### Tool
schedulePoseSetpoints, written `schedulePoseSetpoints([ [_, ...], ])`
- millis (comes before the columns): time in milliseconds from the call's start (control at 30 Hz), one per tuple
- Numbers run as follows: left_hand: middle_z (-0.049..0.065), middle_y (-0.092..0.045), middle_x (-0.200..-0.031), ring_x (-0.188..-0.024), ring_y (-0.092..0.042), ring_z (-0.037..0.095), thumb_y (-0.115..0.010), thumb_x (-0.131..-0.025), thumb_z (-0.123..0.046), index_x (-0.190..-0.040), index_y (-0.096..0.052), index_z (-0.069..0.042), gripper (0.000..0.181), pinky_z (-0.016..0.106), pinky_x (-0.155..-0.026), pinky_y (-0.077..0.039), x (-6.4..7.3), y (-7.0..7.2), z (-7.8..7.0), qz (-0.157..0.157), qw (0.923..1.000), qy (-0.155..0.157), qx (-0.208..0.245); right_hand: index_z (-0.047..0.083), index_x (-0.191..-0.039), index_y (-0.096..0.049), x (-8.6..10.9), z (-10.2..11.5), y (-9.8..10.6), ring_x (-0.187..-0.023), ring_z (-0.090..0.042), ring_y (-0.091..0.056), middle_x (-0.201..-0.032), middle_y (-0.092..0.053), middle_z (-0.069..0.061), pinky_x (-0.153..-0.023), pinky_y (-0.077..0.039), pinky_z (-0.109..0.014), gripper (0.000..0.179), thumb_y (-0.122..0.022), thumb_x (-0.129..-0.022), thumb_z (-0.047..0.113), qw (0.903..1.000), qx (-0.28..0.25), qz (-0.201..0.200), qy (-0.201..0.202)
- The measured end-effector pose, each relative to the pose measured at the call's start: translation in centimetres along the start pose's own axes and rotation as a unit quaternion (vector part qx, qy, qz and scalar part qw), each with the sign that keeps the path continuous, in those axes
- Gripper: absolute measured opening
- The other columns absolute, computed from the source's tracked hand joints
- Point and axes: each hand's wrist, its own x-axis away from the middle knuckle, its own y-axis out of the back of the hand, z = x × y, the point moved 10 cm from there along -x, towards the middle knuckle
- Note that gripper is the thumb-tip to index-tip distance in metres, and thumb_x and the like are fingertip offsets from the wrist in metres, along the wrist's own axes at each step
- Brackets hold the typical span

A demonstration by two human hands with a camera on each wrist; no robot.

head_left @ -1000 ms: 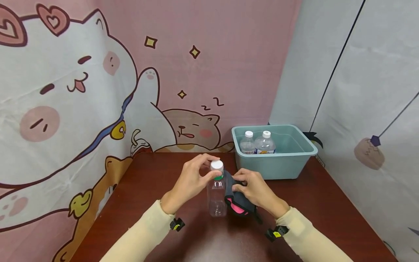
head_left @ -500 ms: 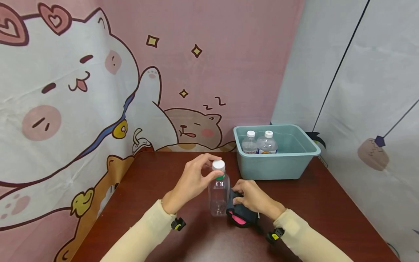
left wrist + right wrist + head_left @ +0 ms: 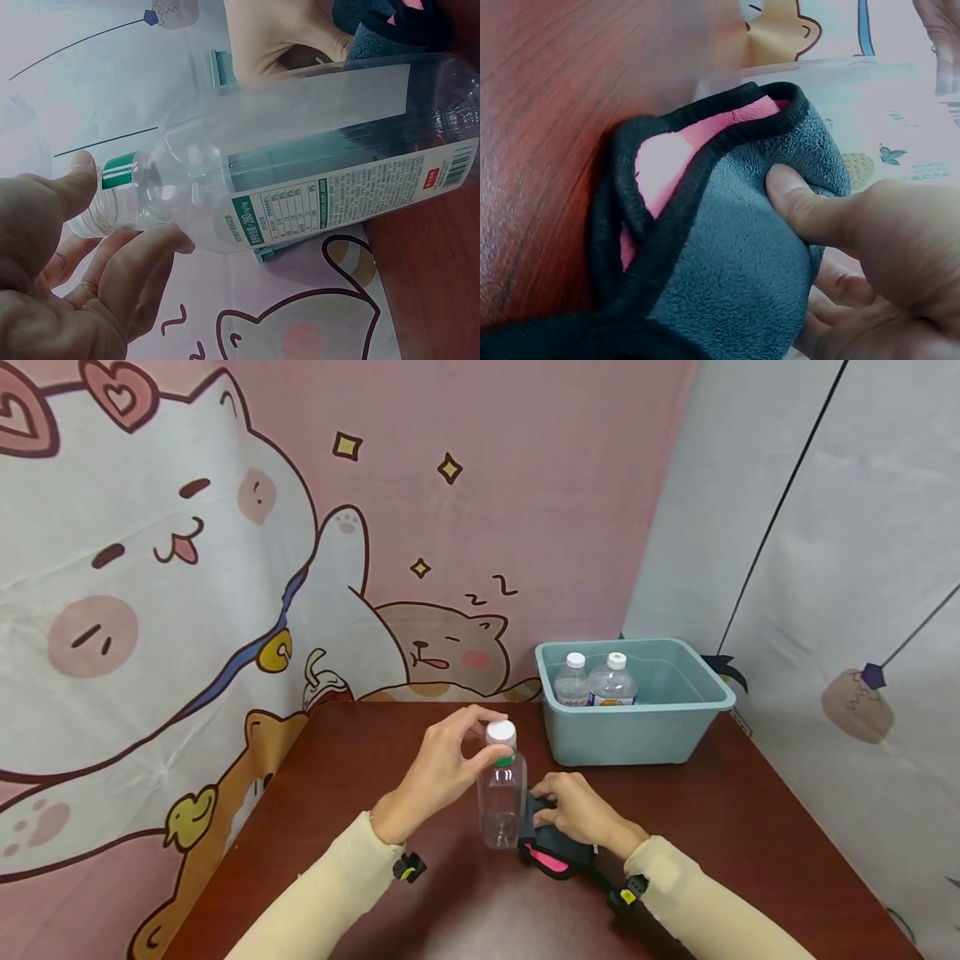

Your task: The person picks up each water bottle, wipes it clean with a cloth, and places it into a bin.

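Observation:
A clear plastic bottle with a white cap and a green band at its neck stands upright on the table. My left hand pinches it at the neck, thumb and fingers on opposite sides. In the left wrist view its printed label faces the camera. Beside the bottle, my right hand grips a folded grey fleecy cloth with a pink inner side and black edging. The thumb presses into the fleece in the right wrist view. The cloth lies against the bottle's lower right side, low at the tabletop.
A light blue plastic bin stands at the back right of the brown table. Two white-capped bottles, a smaller one and a wider one, are inside it. A cartoon-printed curtain rises behind the table.
My right hand has slid down along the bottle with the cloth, towards the tabletop. The bottle and my left hand have stayed in place.

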Motion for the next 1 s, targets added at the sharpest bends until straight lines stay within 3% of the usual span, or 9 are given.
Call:
schedulePoseSetpoints([
  [300, 0.007, -0.081, -0.125, -0.099, -0.075, 0.019, -0.097, -0.097, -0.022, -0.144, -0.073, -0.012, 0.054, 0.047, -0.089, -0.072, 0.1, -0.2, 0.1, 0.002, 1.0000, 0.004, 0.007, 0.004, -0.126, -0.089, 0.6, -0.4, 1.7, -0.101, -0.026, -0.081, -0.115, -0.088, -0.003, -0.090, -0.068, -0.029, 0.034, -0.099, -0.094, 0.010, 0.9962, -0.067, -0.039, -0.042],
  [633, 0.008, -0.082, -0.122, -0.098, -0.074, 0.019, -0.098, -0.096, -0.020, -0.143, -0.075, -0.011, 0.054, 0.041, -0.089, -0.072, 0.0, 0.3, -0.1, -0.004, 0.9999, 0.004, 0.014, 0.013, -0.125, -0.090, 0.0, 1.0, 4.8, -0.096, -0.010, -0.078, -0.113, -0.085, 0.000, -0.087, -0.068, -0.021, 0.030, -0.097, -0.096, 0.008, 0.9833, -0.153, -0.089, -0.041],
  [1000, 0.007, -0.083, -0.119, -0.099, -0.077, 0.018, -0.098, -0.095, -0.021, -0.143, -0.076, -0.012, 0.053, 0.028, -0.089, -0.067, -0.1, 0.2, 0.1, -0.006, 0.9998, 0.002, 0.018, 0.013, -0.127, -0.091, -0.6, 3.7, 8.1, -0.088, -0.011, -0.076, -0.113, -0.084, -0.001, -0.073, -0.064, -0.023, 0.035, -0.099, -0.093, 0.012, 0.9792, -0.150, -0.135, -0.016],
])
